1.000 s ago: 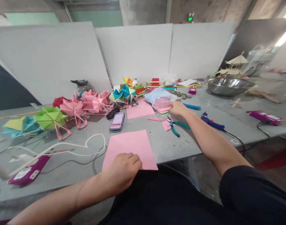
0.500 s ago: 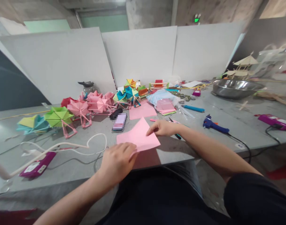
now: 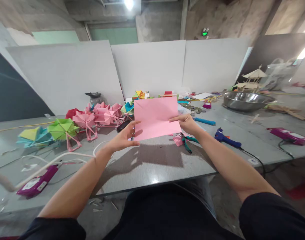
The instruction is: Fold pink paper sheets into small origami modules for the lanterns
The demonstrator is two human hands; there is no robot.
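Observation:
A pink sheet of paper (image 3: 156,115) is raised off the table in front of me, its broad face toward me. My right hand (image 3: 188,123) pinches its right edge, index finger stretched across the front. At the left edge is my left hand (image 3: 124,136), fingers and thumb spread, with the fingertips overlapping the paper; whether they press on it I cannot tell. Below my right hand lie teal-handled pliers (image 3: 186,143) beside small pink paper pieces (image 3: 177,140). The sheet hides part of the table behind it.
Folded paper models, pink (image 3: 104,115) and green (image 3: 63,129), stand at left. A white cable (image 3: 74,154) runs near a purple power strip (image 3: 38,181). On the right are a blue glue gun (image 3: 227,138), a steel bowl (image 3: 247,101) and another purple strip (image 3: 288,136).
The pink sheet has risen from low over the table and now faces me flat. My left hand has moved up and spread its fingers. My right hand has moved slightly up and right.

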